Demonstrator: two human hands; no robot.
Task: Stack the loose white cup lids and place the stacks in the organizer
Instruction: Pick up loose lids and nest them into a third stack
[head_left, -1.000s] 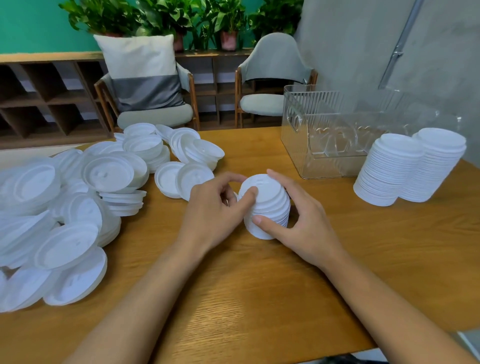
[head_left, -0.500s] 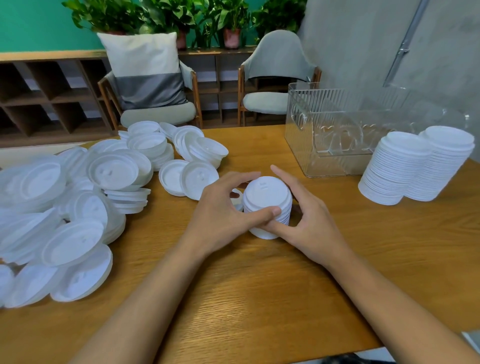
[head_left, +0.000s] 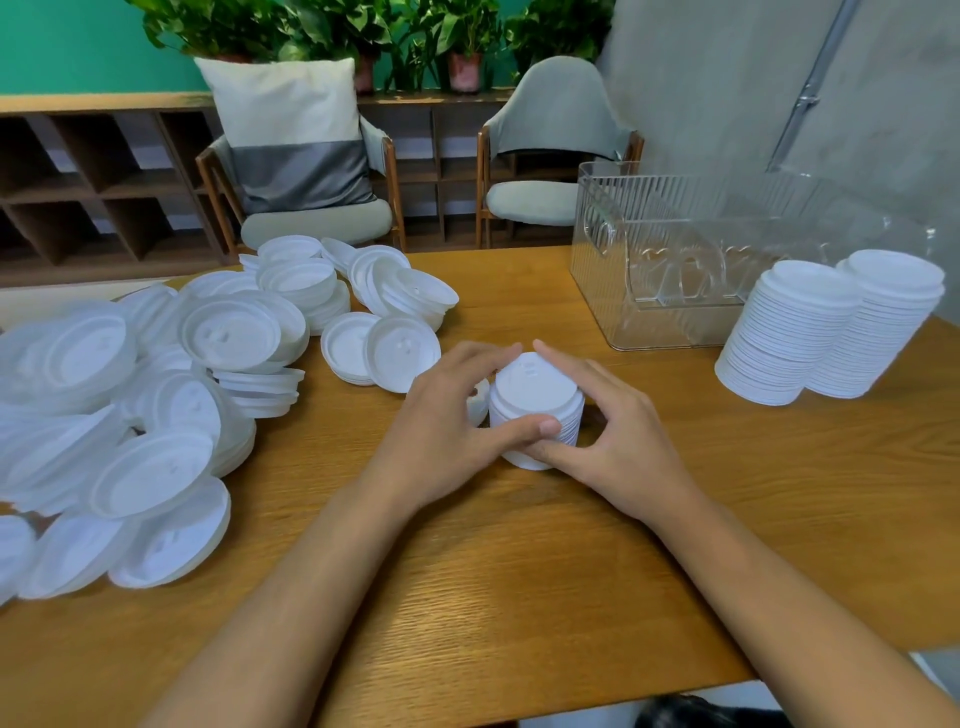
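Far left, we've got the big heap of loose lids (head_left: 156, 395) sprawled over the counter (head_left: 519, 597), some nested, some tipped on edge. Next over, two lids (head_left: 382, 353) lie overlapped, just beside the left hand (head_left: 447, 426). That hand's curled round the short stack (head_left: 535, 395), thumb across the front, fingertips at the back rim. The stack's upright, centre of the counter. The right hand (head_left: 618, 441) wraps it from the other side, thumb low by the base, so we see both hands gripping the same stack. Further right, the clear organizer (head_left: 670, 327) stands toward the back, w/ two tall stacks (head_left: 789, 338) side by side, touching, just in front of its right end.
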